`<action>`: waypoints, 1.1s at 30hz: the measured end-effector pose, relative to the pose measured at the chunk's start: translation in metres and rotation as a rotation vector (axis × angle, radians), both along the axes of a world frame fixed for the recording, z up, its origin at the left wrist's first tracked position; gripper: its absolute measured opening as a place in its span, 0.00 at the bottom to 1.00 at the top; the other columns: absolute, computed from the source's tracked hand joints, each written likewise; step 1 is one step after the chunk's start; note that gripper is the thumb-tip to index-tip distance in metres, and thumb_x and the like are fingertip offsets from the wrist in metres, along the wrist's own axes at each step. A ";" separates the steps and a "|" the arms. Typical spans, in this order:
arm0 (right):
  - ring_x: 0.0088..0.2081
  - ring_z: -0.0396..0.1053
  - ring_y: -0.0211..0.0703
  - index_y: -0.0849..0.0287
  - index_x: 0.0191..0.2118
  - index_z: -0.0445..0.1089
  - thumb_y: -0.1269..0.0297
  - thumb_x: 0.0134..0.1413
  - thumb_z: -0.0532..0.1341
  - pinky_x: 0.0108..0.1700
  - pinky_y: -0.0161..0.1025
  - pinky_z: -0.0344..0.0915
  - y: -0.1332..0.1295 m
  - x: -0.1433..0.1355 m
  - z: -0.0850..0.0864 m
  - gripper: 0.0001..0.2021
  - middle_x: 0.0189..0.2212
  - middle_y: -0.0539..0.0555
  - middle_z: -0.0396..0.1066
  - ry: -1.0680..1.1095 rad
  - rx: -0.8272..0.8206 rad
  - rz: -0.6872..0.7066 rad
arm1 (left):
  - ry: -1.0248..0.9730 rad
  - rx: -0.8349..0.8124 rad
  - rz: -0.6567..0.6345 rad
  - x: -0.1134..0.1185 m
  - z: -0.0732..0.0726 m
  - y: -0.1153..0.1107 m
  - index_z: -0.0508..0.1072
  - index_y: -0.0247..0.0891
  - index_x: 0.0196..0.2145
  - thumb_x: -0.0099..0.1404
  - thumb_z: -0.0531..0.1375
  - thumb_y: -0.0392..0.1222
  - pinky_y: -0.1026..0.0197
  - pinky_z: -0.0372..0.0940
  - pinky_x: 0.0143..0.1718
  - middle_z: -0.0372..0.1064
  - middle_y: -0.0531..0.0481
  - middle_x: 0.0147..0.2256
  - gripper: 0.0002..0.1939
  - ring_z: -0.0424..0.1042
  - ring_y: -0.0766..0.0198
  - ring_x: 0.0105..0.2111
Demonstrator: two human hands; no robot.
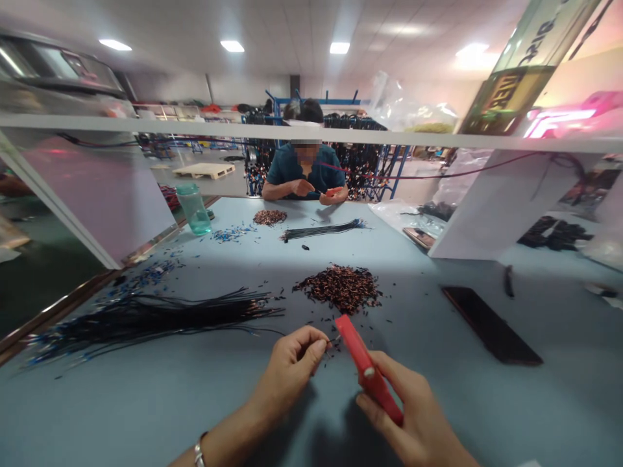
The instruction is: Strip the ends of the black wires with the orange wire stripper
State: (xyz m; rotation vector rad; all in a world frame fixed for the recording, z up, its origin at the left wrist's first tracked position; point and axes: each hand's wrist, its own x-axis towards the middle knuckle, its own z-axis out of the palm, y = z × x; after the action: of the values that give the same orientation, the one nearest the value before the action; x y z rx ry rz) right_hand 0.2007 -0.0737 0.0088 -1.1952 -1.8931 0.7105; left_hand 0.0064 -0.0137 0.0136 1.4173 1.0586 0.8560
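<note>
While the left hand point(298, 355) pinches a thin dark wire point(333, 340), the right hand point(411, 397) clasps a red tool point(366, 366) just beside it.
At the left, a bundle of black wires point(180, 314) lies on the table point(121, 408), its strands fanned and loose; a sleeve brushing them would probably tangle or drag them. The left thumb and forefinger leave only a short end of the held wire showing near the tool's head, contact unclear, so a weak pinch could let it turn or slip, and fingertips creeping forward could get nipped. Beyond the hands, a heap of small dark and copper-coloured pieces point(341, 288) sits loose; a forward swing of the firmly held tool might scatter it. Farther right lies a flat black device point(491, 324), well apart.
</note>
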 end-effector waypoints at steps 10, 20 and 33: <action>0.38 0.71 0.55 0.63 0.51 0.64 0.71 0.48 0.57 0.38 0.49 0.69 0.011 -0.005 -0.021 0.21 0.40 0.63 0.73 -0.339 0.429 -0.075 | -0.240 -0.142 -0.074 0.007 0.003 -0.009 0.70 0.35 0.27 0.54 0.65 0.45 0.66 0.60 0.29 0.65 0.55 0.24 0.11 0.60 0.69 0.25; 0.37 0.72 0.54 0.63 0.51 0.64 0.69 0.51 0.57 0.38 0.48 0.69 0.011 -0.005 -0.018 0.19 0.39 0.63 0.73 -0.352 0.447 -0.103 | -0.234 -0.102 -0.101 0.008 0.003 -0.007 0.75 0.34 0.24 0.52 0.69 0.47 0.64 0.63 0.32 0.71 0.53 0.24 0.13 0.65 0.67 0.25; 0.34 0.70 0.53 0.62 0.50 0.63 0.66 0.55 0.55 0.34 0.47 0.67 0.011 -0.005 -0.020 0.16 0.36 0.62 0.72 -0.324 0.312 -0.057 | -0.219 -0.120 -0.087 0.011 0.004 -0.009 0.69 0.35 0.18 0.49 0.62 0.38 0.67 0.54 0.23 0.62 0.57 0.18 0.06 0.54 0.71 0.20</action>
State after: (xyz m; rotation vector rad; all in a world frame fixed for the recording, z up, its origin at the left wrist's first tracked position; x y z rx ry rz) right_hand 0.1956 -0.0630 -0.0117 -1.2081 -2.1276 0.1844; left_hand 0.0175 -0.0225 0.0172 1.2296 0.8614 0.8500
